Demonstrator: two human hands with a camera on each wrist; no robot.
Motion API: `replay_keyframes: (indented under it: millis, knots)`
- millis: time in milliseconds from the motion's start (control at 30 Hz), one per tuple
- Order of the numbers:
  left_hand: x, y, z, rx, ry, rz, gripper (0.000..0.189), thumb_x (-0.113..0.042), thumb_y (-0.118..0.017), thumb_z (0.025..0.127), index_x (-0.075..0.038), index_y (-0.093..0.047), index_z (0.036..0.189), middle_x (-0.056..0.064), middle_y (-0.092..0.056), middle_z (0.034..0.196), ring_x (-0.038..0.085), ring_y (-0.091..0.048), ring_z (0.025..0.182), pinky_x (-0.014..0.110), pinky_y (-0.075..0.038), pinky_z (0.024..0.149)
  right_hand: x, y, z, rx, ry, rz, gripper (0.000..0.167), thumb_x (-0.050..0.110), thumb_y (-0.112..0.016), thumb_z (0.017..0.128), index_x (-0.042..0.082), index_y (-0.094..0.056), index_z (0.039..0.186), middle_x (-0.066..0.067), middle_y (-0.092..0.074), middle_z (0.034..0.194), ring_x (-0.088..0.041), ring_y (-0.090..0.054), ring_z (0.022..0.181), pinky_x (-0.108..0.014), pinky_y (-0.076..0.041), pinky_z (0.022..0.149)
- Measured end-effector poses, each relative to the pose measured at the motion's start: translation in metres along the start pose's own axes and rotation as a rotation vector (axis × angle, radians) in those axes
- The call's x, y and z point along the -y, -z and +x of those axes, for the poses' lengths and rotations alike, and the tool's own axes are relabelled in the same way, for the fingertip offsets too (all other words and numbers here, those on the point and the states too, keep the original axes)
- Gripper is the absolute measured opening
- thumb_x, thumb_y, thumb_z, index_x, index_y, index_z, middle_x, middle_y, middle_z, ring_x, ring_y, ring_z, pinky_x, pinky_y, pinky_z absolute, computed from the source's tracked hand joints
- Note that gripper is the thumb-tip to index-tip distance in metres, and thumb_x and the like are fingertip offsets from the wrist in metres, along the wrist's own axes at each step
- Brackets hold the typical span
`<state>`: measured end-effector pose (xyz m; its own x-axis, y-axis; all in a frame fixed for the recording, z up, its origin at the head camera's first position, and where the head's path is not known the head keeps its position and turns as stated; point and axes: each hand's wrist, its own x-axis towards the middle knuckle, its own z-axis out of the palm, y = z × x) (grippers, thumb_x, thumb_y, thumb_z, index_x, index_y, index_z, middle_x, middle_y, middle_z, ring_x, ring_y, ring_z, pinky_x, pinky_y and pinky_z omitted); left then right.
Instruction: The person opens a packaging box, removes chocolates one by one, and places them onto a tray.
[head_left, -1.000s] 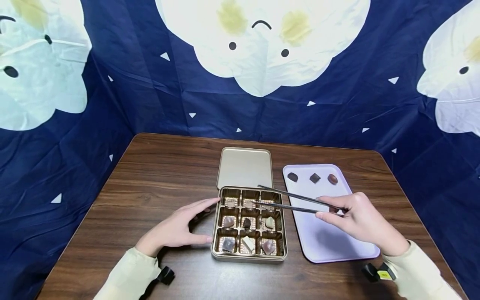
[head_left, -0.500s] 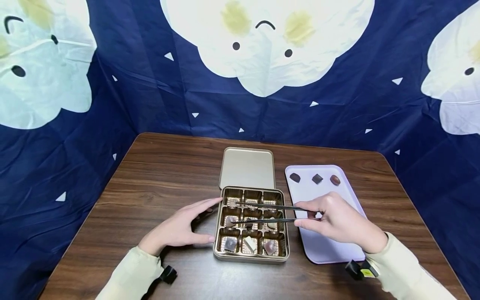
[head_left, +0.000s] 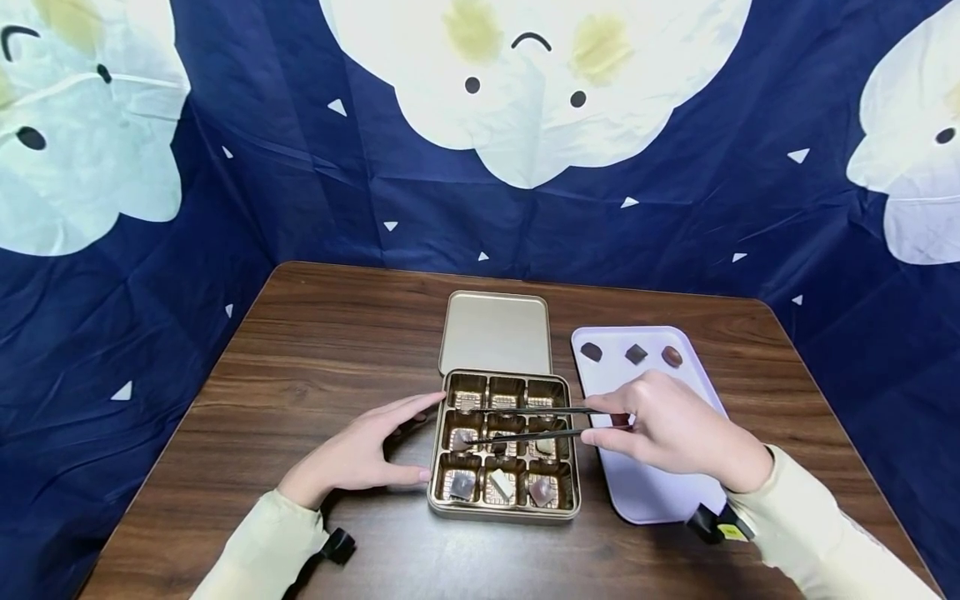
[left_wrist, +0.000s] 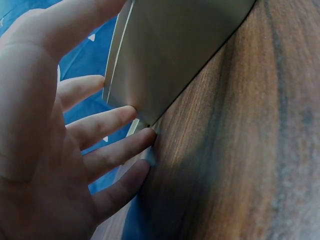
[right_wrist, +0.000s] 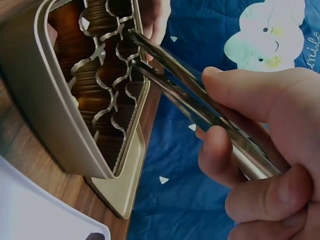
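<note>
My right hand [head_left: 667, 429] grips long metal tweezers [head_left: 532, 410] between thumb and fingers. Their arms stand apart over the gold tin [head_left: 502, 514], the lower tip beside a brown chocolate [head_left: 461, 439] in the middle row's left compartment. Also in the middle row are a dark chocolate and a pale one [head_left: 546, 447]. The front row holds a dark chocolate [head_left: 462, 484], a white bar-shaped one [head_left: 501, 483] and a brown one [head_left: 542, 492]. Gold lining shows in the back row. At the tin's left edge, my left hand [head_left: 363, 454] has thumb and fingers spread, fingertips right at the wall [left_wrist: 175, 55].
Behind the tin lies its flat gold lid [head_left: 495, 333]. A lilac tray [head_left: 660, 492] is at the right, partly under my right hand, with a dark chocolate [head_left: 591, 352], a square dark one [head_left: 636, 354] and a reddish-brown one [head_left: 671, 357] along its far end.
My right hand has moved left, bringing the tweezers from the tin's back right to its left compartments. In the last half second it shifts only slightly. The left hand keeps its place.
</note>
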<state>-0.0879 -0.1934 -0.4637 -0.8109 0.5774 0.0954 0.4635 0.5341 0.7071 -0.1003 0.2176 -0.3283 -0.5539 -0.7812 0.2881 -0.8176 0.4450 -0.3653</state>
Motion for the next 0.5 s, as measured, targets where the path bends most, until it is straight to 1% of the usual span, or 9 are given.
replay_keyframes:
  millis: [100, 167, 200, 233, 333, 433, 467, 500]
  knots:
    - [-0.001, 0.001, 0.001, -0.002, -0.003, -0.005, 0.100, -0.065, -0.082, 0.082, -0.038, -0.033, 0.165, -0.006, -0.041, 0.166, 0.022, -0.046, 0.147, 0.057, -0.037, 0.120, 0.002, 0.001, 0.004, 0.030, -0.011, -0.034, 0.026, 0.023, -0.084, 0.090, 0.006, -0.083, 0.110, 0.022, -0.052, 0.058, 0.019, -0.021, 0.050, -0.008, -0.026, 0.043]
    - [-0.001, 0.001, 0.001, -0.003, -0.005, -0.007, 0.100, -0.064, -0.082, 0.082, -0.038, -0.033, 0.165, -0.004, -0.041, 0.166, 0.022, -0.046, 0.147, 0.058, -0.037, 0.120, 0.004, 0.002, 0.007, 0.051, -0.023, -0.067, 0.028, 0.027, -0.084, 0.090, 0.006, -0.083, 0.108, 0.022, -0.052, 0.056, 0.018, -0.020, 0.050, -0.009, -0.027, 0.043]
    - [-0.001, 0.001, 0.001, -0.002, -0.006, -0.006, 0.100, -0.064, -0.082, 0.082, -0.038, -0.033, 0.165, -0.003, -0.041, 0.166, 0.022, -0.045, 0.147, 0.058, -0.037, 0.120, 0.006, 0.002, 0.009, 0.060, -0.030, -0.085, 0.029, 0.029, -0.084, 0.090, 0.006, -0.084, 0.107, 0.021, -0.057, 0.058, 0.018, -0.021, 0.050, -0.009, -0.029, 0.044]
    - [-0.001, 0.001, 0.001, -0.001, -0.007, -0.006, 0.100, -0.064, -0.082, 0.082, -0.038, -0.033, 0.165, -0.002, -0.041, 0.167, 0.022, -0.045, 0.148, 0.058, -0.037, 0.120, 0.008, 0.002, 0.011, 0.070, -0.039, -0.101, 0.029, 0.030, -0.084, 0.090, 0.006, -0.084, 0.106, 0.020, -0.059, 0.059, 0.018, -0.023, 0.049, -0.010, -0.030, 0.045]
    - [-0.001, 0.001, 0.000, -0.002, -0.009, -0.006, 0.100, -0.064, -0.082, 0.083, -0.037, -0.032, 0.165, 0.000, -0.042, 0.167, 0.023, -0.045, 0.148, 0.057, -0.037, 0.120, 0.013, 0.004, 0.017, 0.106, -0.066, -0.156, 0.030, 0.035, -0.083, 0.090, 0.009, -0.084, 0.106, 0.020, -0.061, 0.061, 0.016, -0.029, 0.049, -0.013, -0.035, 0.047]
    - [-0.001, 0.000, -0.001, -0.003, -0.011, -0.008, 0.100, -0.064, -0.082, 0.083, -0.035, -0.033, 0.165, 0.001, -0.042, 0.166, 0.023, -0.046, 0.147, 0.057, -0.037, 0.120, 0.018, 0.006, 0.025, 0.137, -0.073, -0.180, 0.029, 0.035, -0.082, 0.091, 0.010, -0.085, 0.105, 0.019, -0.063, 0.064, 0.013, -0.034, 0.050, -0.017, -0.039, 0.049]
    - [-0.001, 0.000, -0.001, -0.004, -0.012, -0.008, 0.100, -0.064, -0.082, 0.083, -0.035, -0.033, 0.165, 0.002, -0.042, 0.166, 0.023, -0.046, 0.147, 0.057, -0.038, 0.120, 0.020, 0.007, 0.027, 0.147, -0.072, -0.183, 0.027, 0.035, -0.082, 0.092, 0.011, -0.085, 0.104, 0.017, -0.068, 0.069, 0.013, -0.037, 0.051, -0.018, -0.042, 0.049]
    - [-0.001, 0.000, -0.001, -0.004, -0.012, -0.007, 0.100, -0.064, -0.081, 0.083, -0.035, -0.034, 0.165, 0.002, -0.042, 0.166, 0.023, -0.046, 0.147, 0.058, -0.037, 0.120, 0.021, 0.008, 0.029, 0.156, -0.069, -0.181, 0.024, 0.034, -0.082, 0.092, 0.012, -0.084, 0.100, 0.016, -0.069, 0.070, 0.013, -0.039, 0.052, -0.018, -0.043, 0.049]
